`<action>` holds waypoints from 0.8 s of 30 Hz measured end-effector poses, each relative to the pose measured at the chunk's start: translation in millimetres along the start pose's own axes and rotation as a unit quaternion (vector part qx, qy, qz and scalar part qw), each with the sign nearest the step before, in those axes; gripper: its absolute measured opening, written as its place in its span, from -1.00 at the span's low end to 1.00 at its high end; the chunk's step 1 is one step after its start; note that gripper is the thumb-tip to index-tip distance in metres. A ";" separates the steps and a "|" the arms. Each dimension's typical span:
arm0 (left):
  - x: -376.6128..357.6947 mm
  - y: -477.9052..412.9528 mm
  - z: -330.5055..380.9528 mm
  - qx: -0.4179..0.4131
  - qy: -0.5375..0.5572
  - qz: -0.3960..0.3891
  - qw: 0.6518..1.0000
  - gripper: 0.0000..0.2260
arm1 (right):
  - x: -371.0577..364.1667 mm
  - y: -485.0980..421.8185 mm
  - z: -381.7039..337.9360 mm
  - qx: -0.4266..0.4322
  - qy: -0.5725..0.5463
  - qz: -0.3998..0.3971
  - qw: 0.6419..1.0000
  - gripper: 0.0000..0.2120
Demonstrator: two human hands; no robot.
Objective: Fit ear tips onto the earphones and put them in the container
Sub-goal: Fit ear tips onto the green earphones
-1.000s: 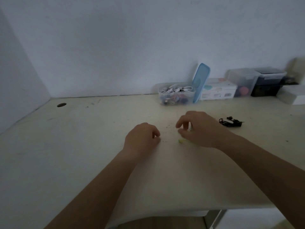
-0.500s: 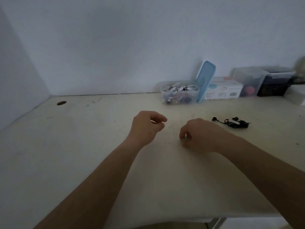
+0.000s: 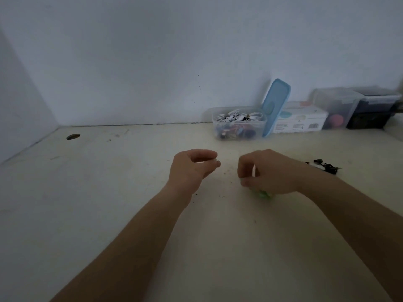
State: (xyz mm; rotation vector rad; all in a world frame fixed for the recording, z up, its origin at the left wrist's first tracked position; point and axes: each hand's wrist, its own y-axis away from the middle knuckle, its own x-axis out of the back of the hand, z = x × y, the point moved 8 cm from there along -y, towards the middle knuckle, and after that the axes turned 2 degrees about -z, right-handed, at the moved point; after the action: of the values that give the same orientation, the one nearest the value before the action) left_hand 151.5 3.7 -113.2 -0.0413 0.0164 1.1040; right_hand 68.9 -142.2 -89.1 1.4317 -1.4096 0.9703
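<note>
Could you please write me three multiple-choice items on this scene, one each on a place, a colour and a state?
1. The black earphones lie: A on the floor; B on the table, right of the right hand; C on a chair.
2. The lid leaning beside the clear container is: A red; B blue; C black.
3. The clear container is: A lidded; B tipped over; C open.
Key: B, they rest on the table; B, its plastic is blue; C, white earphones show at its open top.
</note>
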 end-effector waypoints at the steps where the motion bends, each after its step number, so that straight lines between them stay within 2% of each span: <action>1: -0.1 -0.2 -1.0 0.000 0.019 -0.008 1.000 -0.84 | 5.2 -2.2 1.2 0.006 -0.029 0.020 0.999 -0.95; 6: -1.9 -2.3 -6.3 -0.001 0.002 -0.043 0.999 -0.82 | 10.5 -16.6 8.3 0.026 -0.188 0.063 0.980 -0.93; 10: -4.8 -2.9 -9.0 0.003 0.057 -0.050 0.997 -0.79 | 9.6 -19.8 15.3 0.049 -0.339 0.120 0.932 -0.93; 17: -14.4 -1.2 -13.0 0.021 0.128 -0.063 0.990 -0.80 | 5.0 -15.4 20.3 0.088 -0.375 0.163 0.909 -0.84; 24: -21.4 0.8 -13.3 0.013 0.131 -0.086 0.988 -0.79 | 7.3 -9.5 24.8 0.086 -0.431 0.201 0.876 -0.88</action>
State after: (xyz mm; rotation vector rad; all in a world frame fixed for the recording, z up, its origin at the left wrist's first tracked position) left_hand 141.3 -15.6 -125.8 -0.1616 0.2594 0.9203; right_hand 77.5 -168.3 -90.3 1.8598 -2.3954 0.7185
